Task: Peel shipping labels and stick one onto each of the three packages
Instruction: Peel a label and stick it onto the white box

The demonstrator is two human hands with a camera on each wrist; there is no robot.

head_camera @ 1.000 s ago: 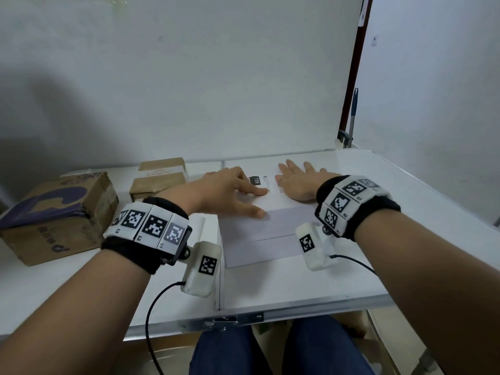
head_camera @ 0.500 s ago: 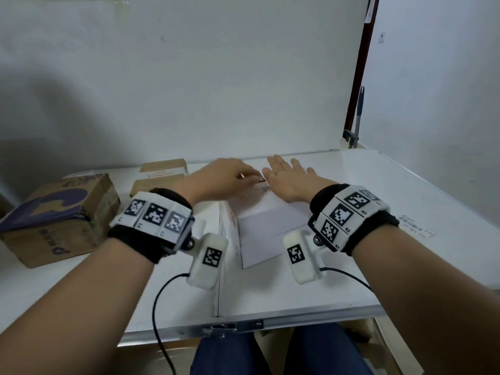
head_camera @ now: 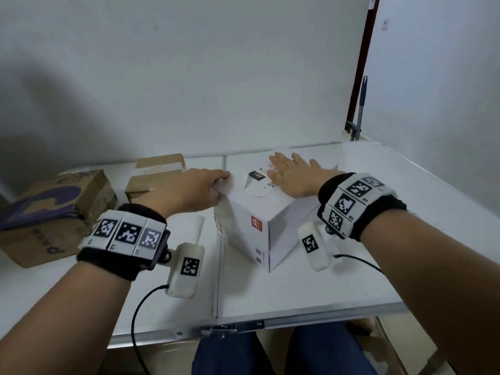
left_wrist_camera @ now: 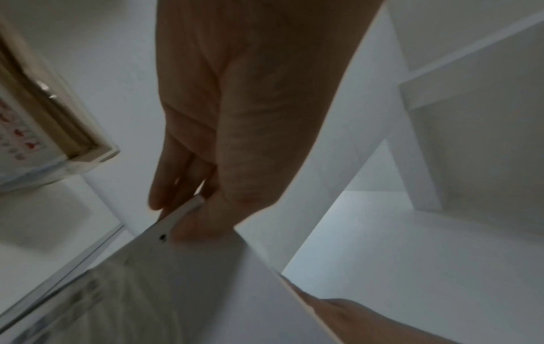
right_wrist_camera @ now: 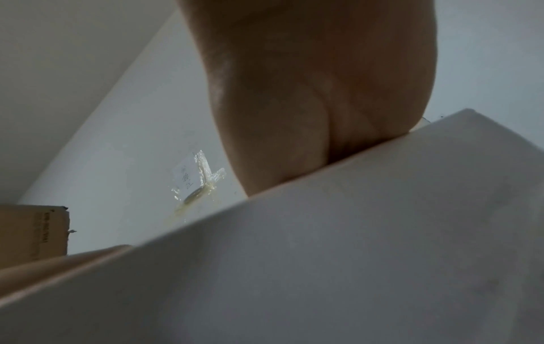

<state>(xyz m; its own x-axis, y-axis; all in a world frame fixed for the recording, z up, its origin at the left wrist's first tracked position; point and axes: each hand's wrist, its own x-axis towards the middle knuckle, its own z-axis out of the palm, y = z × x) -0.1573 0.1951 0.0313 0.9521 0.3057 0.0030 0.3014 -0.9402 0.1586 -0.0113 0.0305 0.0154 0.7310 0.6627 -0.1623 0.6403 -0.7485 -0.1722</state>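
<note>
A white box (head_camera: 281,212) stands mid-table with one corner turned toward me. Its top carries a printed white label (head_camera: 272,182) with a black mark, partly hidden under my right hand (head_camera: 289,171), which lies flat with straight fingers on the top. The right wrist view shows that hand's heel (right_wrist_camera: 309,116) resting on the box's edge (right_wrist_camera: 324,256). My left hand (head_camera: 200,188) grips the box's upper left edge. In the left wrist view its thumb and fingers (left_wrist_camera: 165,186) pinch that thin edge (left_wrist_camera: 182,214). Two small brown boxes (head_camera: 159,171) sit behind the left hand.
A larger brown carton with purple print (head_camera: 46,212) stands at the far left of the white table (head_camera: 324,288). A white strip (head_camera: 198,228) lies beside my left wrist. The wall runs close behind, and a pole (head_camera: 361,104) stands at the back right corner.
The white box has been turned from lying broadside to standing with a corner toward me. Both hands moved with it; the right stayed flat on top.
</note>
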